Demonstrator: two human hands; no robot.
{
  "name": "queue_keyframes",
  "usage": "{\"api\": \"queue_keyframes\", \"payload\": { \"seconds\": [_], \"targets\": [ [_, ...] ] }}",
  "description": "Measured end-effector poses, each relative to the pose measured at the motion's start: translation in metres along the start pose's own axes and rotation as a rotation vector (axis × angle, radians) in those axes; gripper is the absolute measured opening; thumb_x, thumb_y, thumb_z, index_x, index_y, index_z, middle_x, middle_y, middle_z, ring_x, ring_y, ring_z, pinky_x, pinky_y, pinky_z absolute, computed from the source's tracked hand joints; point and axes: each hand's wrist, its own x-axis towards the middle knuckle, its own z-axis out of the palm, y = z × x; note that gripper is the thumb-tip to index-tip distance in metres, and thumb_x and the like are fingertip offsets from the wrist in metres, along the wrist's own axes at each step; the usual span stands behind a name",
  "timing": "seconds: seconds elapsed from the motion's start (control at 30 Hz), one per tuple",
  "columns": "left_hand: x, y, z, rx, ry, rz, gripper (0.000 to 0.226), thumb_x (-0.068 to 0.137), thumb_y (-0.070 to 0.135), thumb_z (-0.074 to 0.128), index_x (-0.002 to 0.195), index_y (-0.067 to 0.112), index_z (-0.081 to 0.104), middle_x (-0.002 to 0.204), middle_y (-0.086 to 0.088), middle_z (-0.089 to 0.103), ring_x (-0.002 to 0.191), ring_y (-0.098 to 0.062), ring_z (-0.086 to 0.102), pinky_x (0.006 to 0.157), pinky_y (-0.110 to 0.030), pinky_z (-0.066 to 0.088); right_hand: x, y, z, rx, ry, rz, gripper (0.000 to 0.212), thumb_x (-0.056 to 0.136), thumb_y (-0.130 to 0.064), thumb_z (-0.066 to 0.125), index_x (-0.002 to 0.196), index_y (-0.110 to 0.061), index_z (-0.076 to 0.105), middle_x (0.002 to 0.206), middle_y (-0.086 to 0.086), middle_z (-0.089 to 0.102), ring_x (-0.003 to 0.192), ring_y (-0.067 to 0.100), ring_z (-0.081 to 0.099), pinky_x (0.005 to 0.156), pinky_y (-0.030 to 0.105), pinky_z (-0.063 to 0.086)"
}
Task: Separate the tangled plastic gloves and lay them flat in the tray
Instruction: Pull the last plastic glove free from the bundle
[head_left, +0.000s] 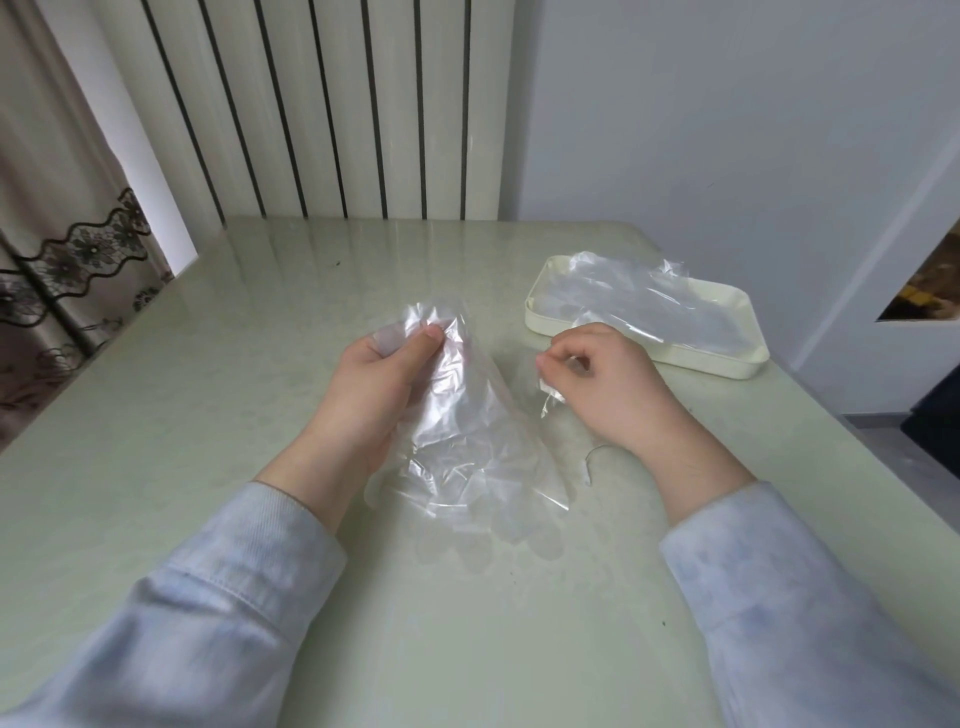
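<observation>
**A:** Where are the tangled gloves (457, 431) sitting?

**B:** They are hanging between the two hands as one crumpled sheet of clear film. The top end is bunching up under the left fingertips. The finger-shaped ends are trailing back toward the wrists and resting on the table (208, 389).

**A:** What is the left hand (374, 384) doing?

**B:** It is pinching the top of the film, with the thumb (428, 338) pressing it against the curled fingers beneath.

**A:** And the right hand (597, 379)?

**B:** Its fingers are curling inward. The thumb and fingertips (545, 364) are pinching a thin edge of the same film, which is dangling just below them. I cannot tell whether that edge belongs to a second glove.

**A:** Where is the tray (691, 358) lying?

**B:** It is sitting just beyond the right knuckles, pale cream and shallow. More clear gloves (639, 301) are lying spread inside it, and one corner of film is poking over the far rim.

**A:** Anything farther out?

**B:** Light blue sleeves (208, 597) are covering both forearms. A white ribbed radiator (322, 104) is standing well past the fingertips, and a lace-trimmed curtain (62, 260) is hanging out beyond the left hand.
</observation>
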Motion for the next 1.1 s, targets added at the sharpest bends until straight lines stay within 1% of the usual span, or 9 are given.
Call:
{"api": "queue_keyframes", "payload": {
  "seconds": [0.17, 0.27, 0.33, 0.4, 0.47, 0.57, 0.73, 0.87, 1.1],
  "targets": [
    [-0.004, 0.003, 0.004, 0.005, -0.005, -0.002, 0.022, 0.101, 0.015, 0.059, 0.081, 0.017, 0.066, 0.043, 0.015, 0.048, 0.032, 0.001, 0.038, 0.033, -0.012, 0.027, 0.001, -0.009, -0.005, 0.282, 0.173, 0.128, 0.036, 0.099, -0.027, 0.062, 0.065, -0.024, 0.074, 0.111, -0.009, 0.067, 0.108, 0.003, 0.06, 0.093, 0.022, 0.04],
    [-0.004, 0.003, 0.004, 0.01, -0.002, 0.001, 0.027, 0.102, 0.015, 0.059, 0.075, 0.019, 0.065, 0.044, 0.014, 0.047, 0.032, 0.001, 0.037, 0.033, -0.012, 0.026, 0.001, -0.018, -0.009, 0.706, 0.137, 0.263, 0.041, 0.103, -0.028, 0.055, 0.066, -0.019, 0.069, 0.078, -0.003, 0.072, 0.08, 0.017, 0.066, 0.08, 0.036, 0.053],
    [-0.002, 0.002, 0.003, 0.001, -0.001, -0.001, 0.036, 0.101, 0.015, 0.059, 0.067, 0.02, 0.066, 0.044, 0.013, 0.047, 0.032, 0.001, 0.036, 0.033, -0.013, 0.026, 0.0, -0.025, -0.01, 1.056, 0.07, 0.36, 0.038, 0.107, -0.023, 0.048, 0.077, -0.009, 0.067, 0.076, 0.01, 0.071, 0.075, 0.028, 0.068, 0.071, 0.044, 0.059],
    [-0.001, 0.0, 0.002, 0.009, 0.0, -0.002, 0.038, 0.1, 0.017, 0.062, 0.062, 0.02, 0.066, 0.046, 0.013, 0.044, 0.034, -0.001, 0.033, 0.033, -0.014, 0.024, -0.002, -0.029, -0.013, 1.193, 0.019, 0.524, 0.034, 0.108, -0.025, 0.044, 0.089, -0.006, 0.064, 0.078, 0.013, 0.073, 0.072, 0.031, 0.07, 0.063, 0.038, 0.058],
    [0.001, -0.002, 0.0, 0.018, 0.003, -0.002, 0.035, 0.1, 0.018, 0.062, 0.064, 0.021, 0.061, 0.046, 0.012, 0.042, 0.035, -0.002, 0.031, 0.034, -0.015, 0.024, -0.002, -0.027, -0.014, 1.171, -0.06, 0.674, 0.039, 0.107, -0.04, 0.043, 0.097, -0.009, 0.063, 0.081, 0.012, 0.073, 0.072, 0.029, 0.071, 0.063, 0.035, 0.057],
    [0.002, -0.002, 0.0, 0.017, -0.003, -0.002, 0.033, 0.1, 0.016, 0.062, 0.068, 0.019, 0.057, 0.045, 0.012, 0.044, 0.035, -0.001, 0.034, 0.034, -0.014, 0.026, -0.002, -0.023, -0.014, 1.042, -0.187, 0.716, 0.053, 0.095, -0.063, 0.054, 0.105, -0.012, 0.063, 0.088, 0.007, 0.07, 0.078, 0.028, 0.072, 0.083, 0.041, 0.048],
    [0.001, -0.002, 0.001, 0.015, -0.019, 0.004, 0.031, 0.101, 0.014, 0.06, 0.07, 0.016, 0.058, 0.044, 0.012, 0.048, 0.033, 0.001, 0.038, 0.034, -0.013, 0.028, -0.003, -0.022, -0.013, 0.815, -0.075, 0.599, 0.014, 0.095, -0.025, 0.064, 0.087, -0.015, 0.068, 0.081, 0.006, 0.072, 0.076, 0.024, 0.073, 0.075, 0.035, 0.046],
    [0.006, -0.005, -0.002, 0.045, -0.007, 0.013, 0.038, 0.099, 0.018, 0.063, 0.063, 0.021, 0.053, 0.047, 0.011, 0.04, 0.036, -0.003, 0.03, 0.035, -0.016, 0.023, 0.0, -0.021, -0.015, 0.692, 0.142, 0.415, 0.019, 0.094, -0.015, 0.06, 0.085, -0.01, 0.076, 0.083, 0.012, 0.075, 0.074, 0.018, 0.075, 0.065, 0.022, 0.051],
    [0.004, -0.013, -0.003, 0.062, 0.002, 0.057, 0.048, 0.099, 0.019, 0.063, 0.052, 0.022, 0.052, 0.048, 0.009, 0.041, 0.044, -0.007, 0.031, 0.042, -0.02, 0.025, -0.006, -0.038, -0.016, 0.79, 0.076, 0.236, 0.017, 0.1, -0.008, 0.056, 0.093, -0.01, 0.071, 0.089, 0.015, 0.072, 0.068, 0.03, 0.072, 0.064, 0.042, 0.056]
  ]
}}
